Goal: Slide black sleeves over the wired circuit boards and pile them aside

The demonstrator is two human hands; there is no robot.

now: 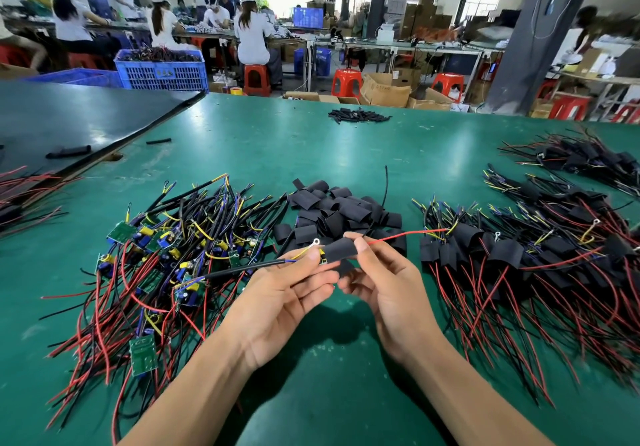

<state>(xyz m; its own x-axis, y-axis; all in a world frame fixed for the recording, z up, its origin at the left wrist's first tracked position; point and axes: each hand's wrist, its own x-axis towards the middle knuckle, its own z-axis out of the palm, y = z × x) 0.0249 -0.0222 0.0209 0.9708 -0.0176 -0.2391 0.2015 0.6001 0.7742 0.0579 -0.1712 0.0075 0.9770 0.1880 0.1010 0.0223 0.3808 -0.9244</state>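
Black sleeve, nearly over the board, between hands above table; I note left hand pinching wires, right hand pinching sleeve.

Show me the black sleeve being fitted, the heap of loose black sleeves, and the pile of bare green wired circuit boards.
Black sleeve being fitted (341, 249), head view, flat middle.
Heap of loose black sleeves (341, 211), head view, heap's centre.
Pile of bare green wired circuit boards (166, 255), head view, tangled middle.

Bare green table is left passable at near centre, bounded by unsleeved boards leftward, sleeved boards rightward, and loose sleeves beyond.
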